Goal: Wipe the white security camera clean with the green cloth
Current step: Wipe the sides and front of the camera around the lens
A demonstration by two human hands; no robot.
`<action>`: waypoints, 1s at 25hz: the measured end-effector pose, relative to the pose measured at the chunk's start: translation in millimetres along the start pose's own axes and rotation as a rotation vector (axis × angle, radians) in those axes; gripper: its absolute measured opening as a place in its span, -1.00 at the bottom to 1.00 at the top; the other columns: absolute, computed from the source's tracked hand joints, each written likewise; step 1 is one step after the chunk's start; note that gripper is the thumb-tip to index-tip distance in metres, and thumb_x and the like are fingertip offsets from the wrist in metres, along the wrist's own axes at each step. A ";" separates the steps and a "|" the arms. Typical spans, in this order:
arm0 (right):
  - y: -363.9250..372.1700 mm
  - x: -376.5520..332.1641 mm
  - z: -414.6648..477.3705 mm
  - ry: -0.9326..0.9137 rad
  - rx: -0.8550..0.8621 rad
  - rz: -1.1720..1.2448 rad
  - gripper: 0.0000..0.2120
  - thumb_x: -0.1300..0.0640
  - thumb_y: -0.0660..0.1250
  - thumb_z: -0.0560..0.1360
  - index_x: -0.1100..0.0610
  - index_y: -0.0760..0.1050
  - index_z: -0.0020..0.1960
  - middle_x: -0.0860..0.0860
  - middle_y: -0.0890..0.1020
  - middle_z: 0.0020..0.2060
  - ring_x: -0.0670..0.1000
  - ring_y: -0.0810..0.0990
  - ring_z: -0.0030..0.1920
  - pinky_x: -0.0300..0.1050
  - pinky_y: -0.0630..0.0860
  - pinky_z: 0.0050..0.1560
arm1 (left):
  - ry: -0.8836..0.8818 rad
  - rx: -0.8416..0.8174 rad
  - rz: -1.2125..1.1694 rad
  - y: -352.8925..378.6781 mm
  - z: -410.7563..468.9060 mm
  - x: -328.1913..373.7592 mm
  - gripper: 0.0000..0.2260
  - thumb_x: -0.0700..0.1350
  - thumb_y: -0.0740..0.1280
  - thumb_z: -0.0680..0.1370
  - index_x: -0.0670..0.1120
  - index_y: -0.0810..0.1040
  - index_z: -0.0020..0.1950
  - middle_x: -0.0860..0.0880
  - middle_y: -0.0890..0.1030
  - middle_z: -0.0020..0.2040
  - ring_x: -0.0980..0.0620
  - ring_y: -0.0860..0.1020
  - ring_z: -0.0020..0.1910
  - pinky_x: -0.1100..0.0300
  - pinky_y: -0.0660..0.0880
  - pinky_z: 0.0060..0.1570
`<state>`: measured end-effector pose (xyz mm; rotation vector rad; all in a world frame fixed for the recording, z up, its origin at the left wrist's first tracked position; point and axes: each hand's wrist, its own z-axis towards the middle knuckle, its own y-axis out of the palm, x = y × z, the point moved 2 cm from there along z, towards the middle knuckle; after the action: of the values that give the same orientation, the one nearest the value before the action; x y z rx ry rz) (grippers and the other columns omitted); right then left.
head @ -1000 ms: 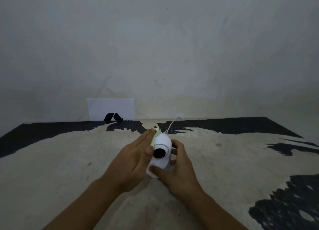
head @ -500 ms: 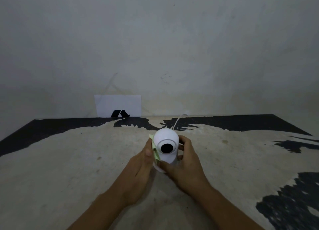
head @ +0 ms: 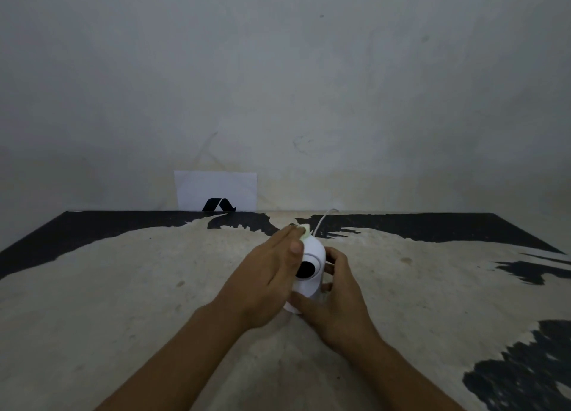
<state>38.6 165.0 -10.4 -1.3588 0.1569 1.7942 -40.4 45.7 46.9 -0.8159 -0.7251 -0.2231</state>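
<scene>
The white security camera (head: 312, 273) stands on the worn tabletop (head: 123, 287), its round black lens facing me. My right hand (head: 335, 302) grips its body and base from the right side. My left hand (head: 265, 278) lies flat against the camera's left side and top, pressing the green cloth (head: 304, 232) onto it. Only a small pale-green corner of the cloth shows past my fingertips at the camera's top. A thin white cable (head: 324, 220) runs from behind the camera toward the wall.
A white card with a black logo (head: 215, 191) leans against the grey wall at the back of the table. The tabletop is beige with black patches along the far edge and at the right.
My left hand slid the cloth down the camera's left side, then back up over its top, covering part of the lens side. The right hand kept its hold.
</scene>
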 end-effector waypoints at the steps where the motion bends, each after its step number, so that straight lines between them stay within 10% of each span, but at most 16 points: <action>1: 0.3 -0.3 0.6 0.009 -0.004 0.002 -0.33 -0.04 0.57 0.26 -0.19 0.23 0.21 -0.36 0.43 0.08 -0.43 0.45 0.00 -0.44 0.40 0.01 | 0.034 -0.020 0.067 -1.8 4.0 5.3 -0.28 0.37 -0.20 0.48 0.00 0.32 0.44 0.04 0.35 0.45 0.17 0.27 0.42 0.10 0.22 0.42; 10: -10.6 -10.3 -2.3 -0.053 -0.068 0.110 -0.39 0.10 0.54 0.32 -0.09 0.31 0.25 -0.20 0.55 0.10 -0.29 0.55 0.03 -0.46 0.48 -0.10 | 0.513 -0.214 0.564 0.9 -10.9 5.8 -0.40 0.20 -0.13 0.60 -0.16 0.30 0.44 -0.11 0.28 0.48 0.01 0.08 0.51 0.01 0.14 0.46; 21: -7.8 -5.9 -0.1 -0.010 -0.042 0.021 -0.29 -0.04 0.60 0.21 -0.15 0.27 0.22 -0.32 0.46 0.08 -0.48 0.41 0.04 -0.60 0.39 -0.12 | 0.025 -0.074 0.257 25.1 -51.6 -11.4 -0.31 0.41 -0.23 0.44 0.12 -0.46 0.40 0.21 -0.45 0.43 0.29 -0.37 0.42 0.52 -0.29 0.30; 25: -9.2 -6.3 -0.7 -0.027 -0.054 -0.005 -0.25 -0.02 0.60 0.22 -0.10 0.25 0.27 -0.23 0.47 0.14 -0.47 0.38 0.08 -0.60 0.38 -0.09 | -0.150 -0.095 0.191 33.1 -59.9 -17.4 -0.25 0.44 -0.21 0.40 0.09 -0.38 0.44 0.17 -0.35 0.46 0.26 -0.26 0.46 0.41 -0.20 0.35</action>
<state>45.6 166.9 -2.0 -1.3710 0.0907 1.8236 -8.4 22.9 -11.8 -0.9946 -0.7753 -0.0244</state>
